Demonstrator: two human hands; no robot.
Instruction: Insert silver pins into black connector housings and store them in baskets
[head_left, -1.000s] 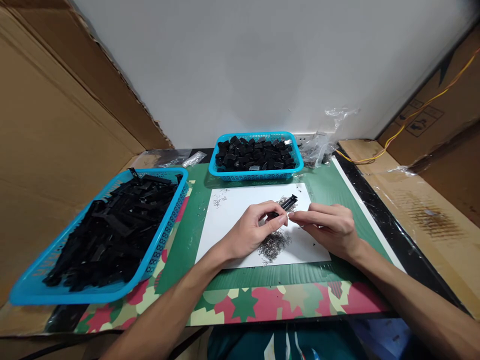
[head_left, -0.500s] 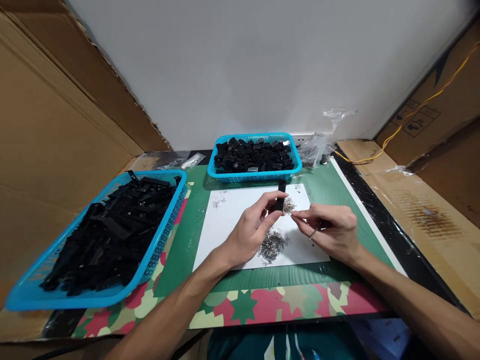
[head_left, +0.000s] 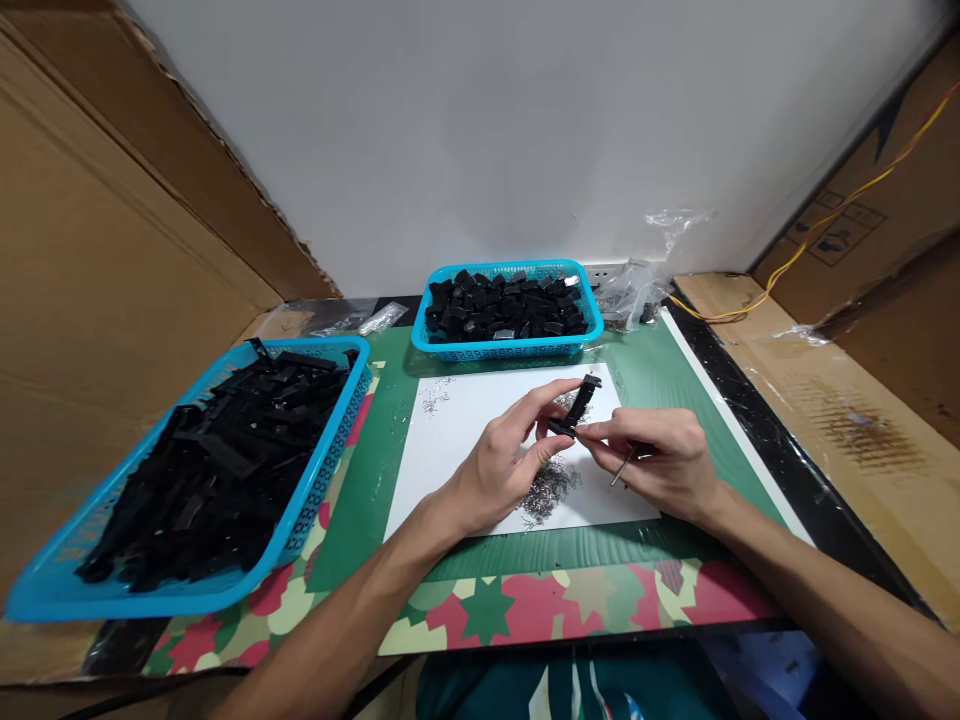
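A slim, channel-shaped black plastic part [head_left: 582, 402] has swung from nearly upright half a second ago to a lean, its far end now tipped to the right, with the left forefinger stretched out along it.

A green mat [head_left: 356, 510] with a camouflage-print near edge covers the work surface. At left sits a large blue plastic basket [head_left: 150, 603] piled with long black pieces; at the far side, a smaller blue plastic basket [head_left: 502, 350] holds short black blocks. Centred on the mat is a white rectangular sheet [head_left: 457, 440].

Over it, the left hand [head_left: 495, 455] is clamped on the black part between thumb and fingers. The right hand [head_left: 660, 450] has its thumb and forefinger tips together at the part's near end; anything between them is too small to make out. The step in hand appears to be close fingertip work at that end, and the next move seems to call for a steady left hold and an exact touch from the right.

The part lies between the hands, right of the left palm. Below, a heap of tiny silver wire pieces [head_left: 551, 492] rests on the sheet. A thin metal rod [head_left: 619, 473] juts from the right hand's curled fingers.
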